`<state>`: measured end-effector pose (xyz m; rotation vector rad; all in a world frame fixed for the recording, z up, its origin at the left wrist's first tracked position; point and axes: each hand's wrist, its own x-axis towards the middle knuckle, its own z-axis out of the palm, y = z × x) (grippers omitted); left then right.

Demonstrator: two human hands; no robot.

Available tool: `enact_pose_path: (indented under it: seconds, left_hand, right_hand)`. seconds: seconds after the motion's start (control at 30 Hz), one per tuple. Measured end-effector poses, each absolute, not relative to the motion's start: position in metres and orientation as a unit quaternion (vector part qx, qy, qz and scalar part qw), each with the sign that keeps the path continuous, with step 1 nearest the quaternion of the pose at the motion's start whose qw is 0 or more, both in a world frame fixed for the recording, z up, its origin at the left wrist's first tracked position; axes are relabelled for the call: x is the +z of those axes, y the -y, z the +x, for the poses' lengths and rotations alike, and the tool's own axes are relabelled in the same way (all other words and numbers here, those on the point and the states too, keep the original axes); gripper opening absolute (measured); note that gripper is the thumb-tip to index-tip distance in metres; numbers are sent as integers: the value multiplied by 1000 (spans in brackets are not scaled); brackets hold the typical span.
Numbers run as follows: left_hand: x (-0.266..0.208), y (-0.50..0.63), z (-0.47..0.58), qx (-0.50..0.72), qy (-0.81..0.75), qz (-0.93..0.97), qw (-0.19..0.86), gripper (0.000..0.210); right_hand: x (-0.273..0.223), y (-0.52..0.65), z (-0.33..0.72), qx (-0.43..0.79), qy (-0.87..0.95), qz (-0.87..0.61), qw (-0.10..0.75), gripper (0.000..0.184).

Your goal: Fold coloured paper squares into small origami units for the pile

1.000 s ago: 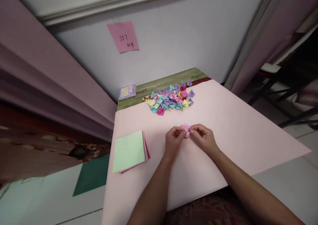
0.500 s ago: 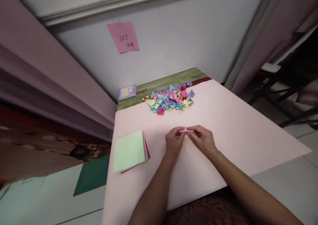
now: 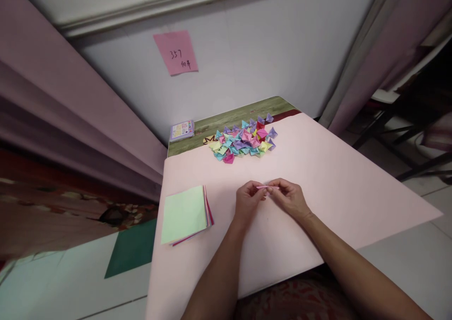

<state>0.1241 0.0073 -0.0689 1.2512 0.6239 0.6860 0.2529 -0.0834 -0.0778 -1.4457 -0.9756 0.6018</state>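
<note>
Between my fingertips is a small piece of folded pink paper [image 3: 263,187], seen nearly edge-on as a thin strip. My left hand [image 3: 247,200] pinches its left end, and my right hand [image 3: 288,197] grips the right end with thumb and fingers. Both hands are just above the pale pink tabletop [image 3: 310,169], close together. Beyond them lies a pile of small folded paper pieces [image 3: 242,143] in purple, blue, yellow, pink and red. To the left of my hands is a stack of square coloured paper [image 3: 185,215], a light green sheet on top. My fingers partly hide the folded paper.
A small purple-edged stack of printed cards [image 3: 181,129] sits at the table's back left corner. On the wall behind hangs a pink note [image 3: 175,53] with handwriting. Curtains [image 3: 88,89] flank the table, and dark furniture [image 3: 406,122] stands at the right.
The pink paper has been tilted and now looks thinner, more edge-on. My fingers have shifted slightly along it; the pile and paper stack stay where they were.
</note>
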Motion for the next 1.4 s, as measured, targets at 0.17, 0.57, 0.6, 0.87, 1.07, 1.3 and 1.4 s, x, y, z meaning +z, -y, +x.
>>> enact_pose_path:
  seconds: [0.17, 0.57, 0.6, 0.87, 1.07, 1.3, 1.4]
  left_hand:
    - [-67, -6, 123, 298, -291, 558, 717, 24]
    - [-66, 4, 130, 276, -284, 567, 722, 24]
    - [-68, 5, 131, 277, -290, 562, 723, 25]
    - [-75, 0, 132, 322, -327, 554, 694, 25]
    - [-78, 2, 130, 334, -317, 619, 636, 19]
    - [-73, -3, 119, 318, -276, 736, 530, 41]
    - [-68, -4, 117, 276, -233, 700, 616, 36]
  right_hand:
    - [-81, 82, 255, 279, 398, -630, 605, 24]
    - [-82, 80, 255, 274, 347, -631, 638, 24]
    - [-82, 80, 254, 266, 351, -635, 635, 24]
    - [-76, 82, 247, 12, 477, -671, 568, 19]
    - [-78, 86, 245, -27, 476, -695, 538, 14]
    - [-82, 84, 247, 206, 451, -660, 565, 21]
    - [-77, 84, 252, 294, 439, -608, 592, 27]
